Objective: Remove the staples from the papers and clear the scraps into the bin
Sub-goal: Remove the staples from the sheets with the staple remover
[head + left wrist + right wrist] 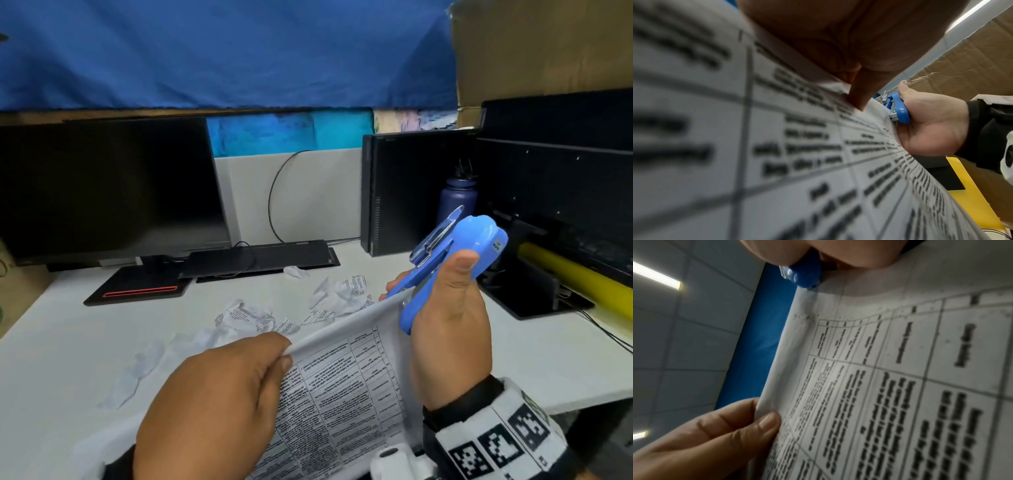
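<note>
A stack of printed papers [342, 387] with table text is lifted off the white desk [68, 329]. My left hand [219, 387] pinches the papers' top edge between thumb and fingers, also seen in the right wrist view, left hand [731, 434]. My right hand [448, 329] grips a blue stapler-type tool [455, 260], whose lower end meets the papers' top right corner. In the left wrist view the blue tool [898, 108] sits at that corner of the papers [797, 146]. The staple itself is hidden.
Torn paper scraps [294, 311] lie scattered across the middle of the desk. A dark monitor [109, 192] stands at back left, a keyboard [260, 257] behind the scraps, a computer case [411, 192] and blue bottle [457, 198] at back right. A yellow roll [575, 274] lies on the right.
</note>
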